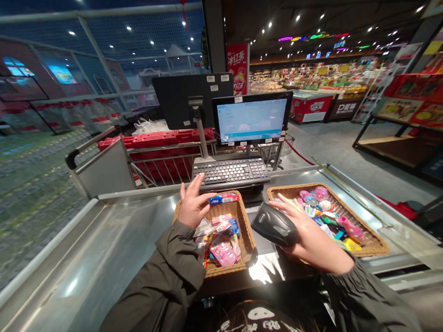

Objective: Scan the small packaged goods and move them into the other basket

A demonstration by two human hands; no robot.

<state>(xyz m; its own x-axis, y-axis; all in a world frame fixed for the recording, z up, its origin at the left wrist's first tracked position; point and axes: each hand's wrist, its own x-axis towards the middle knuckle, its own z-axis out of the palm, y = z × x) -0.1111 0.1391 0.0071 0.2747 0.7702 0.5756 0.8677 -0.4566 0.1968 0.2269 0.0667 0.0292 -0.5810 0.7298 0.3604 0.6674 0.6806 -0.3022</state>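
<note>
My right hand (314,238) is wrapped round a black handheld barcode scanner (274,226), whose head points left between the two wicker baskets. My left hand (194,204) hovers over the far left corner of the left basket (249,234), fingers spread, the fingertips by the near left edge of the keyboard (231,170). Its thumb side is close to a blue and red toothpaste-like box (223,198) at the basket's far end; whether they touch I cannot tell. Small packaged items, among them a pink patterned packet (224,250), lie in this basket.
The right basket (376,244) holds several colourful small items, including a pink toy-like piece (351,228). A lit monitor (254,120) stands behind the keyboard. Metal counter surfaces (110,251) run along both sides. A cart with red crates (160,139) is beyond.
</note>
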